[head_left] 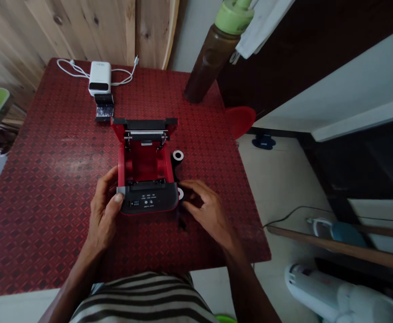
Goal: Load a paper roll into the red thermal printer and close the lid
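A red and black label printer point(149, 197) lies on the table with its lid point(144, 123) raised, showing the red hollow inside point(145, 163). My left hand point(105, 206) grips its left side, thumb on the front corner of the black control panel. At the printer's right side are two black rolls with white cores, a far roll point(178, 155) and a near roll point(180, 194); a dark strip seems to run between them. My right hand point(205, 206) has thumb and fingers closed about the near roll, which the printer partly hides.
A white device point(99, 77) with a white cable and a small black piece point(104, 107) lie at the back of the red patterned table point(58, 215). A tall brown bottle point(213, 58) with a green cap stands back right. A red stool point(241, 121) is beyond the right edge.
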`<state>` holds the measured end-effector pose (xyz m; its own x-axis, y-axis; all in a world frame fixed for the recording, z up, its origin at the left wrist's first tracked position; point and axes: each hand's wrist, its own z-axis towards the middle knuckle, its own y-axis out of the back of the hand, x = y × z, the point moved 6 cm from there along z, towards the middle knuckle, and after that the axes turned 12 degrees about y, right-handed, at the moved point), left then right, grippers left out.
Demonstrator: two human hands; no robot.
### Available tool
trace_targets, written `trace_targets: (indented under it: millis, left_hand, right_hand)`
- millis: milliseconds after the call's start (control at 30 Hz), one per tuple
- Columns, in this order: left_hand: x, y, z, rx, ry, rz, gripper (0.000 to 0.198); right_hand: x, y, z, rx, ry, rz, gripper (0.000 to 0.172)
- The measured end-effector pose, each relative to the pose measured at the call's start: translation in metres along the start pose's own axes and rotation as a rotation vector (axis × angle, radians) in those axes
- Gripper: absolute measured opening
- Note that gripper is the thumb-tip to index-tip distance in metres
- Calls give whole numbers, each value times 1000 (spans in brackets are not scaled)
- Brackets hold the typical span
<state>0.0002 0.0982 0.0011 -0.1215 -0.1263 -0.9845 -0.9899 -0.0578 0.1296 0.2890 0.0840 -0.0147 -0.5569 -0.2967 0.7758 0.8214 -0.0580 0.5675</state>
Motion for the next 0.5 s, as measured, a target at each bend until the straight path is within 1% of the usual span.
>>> trace_targets:
  millis: [133, 267, 333, 400, 500]
  left_hand:
    - [0, 1, 0, -14, 13, 28, 62]
    - [1, 3, -1, -17, 17, 35, 65]
    - [2, 4, -1, -16, 18, 34, 66]
    - [3, 5, -1, -21, 17, 41, 67]
    - [3, 5, 0, -27, 21, 47, 68]
  right_hand:
    - [5, -8, -9, -146, -21, -88, 44]
    - [14, -18, -19, -201, 3, -115, 21]
    - [18, -23, -23, -213, 17, -116, 15]
    - [20, -26, -25, -222, 24, -120, 15]
    - [20, -29, -25, -219, 34, -109, 23]
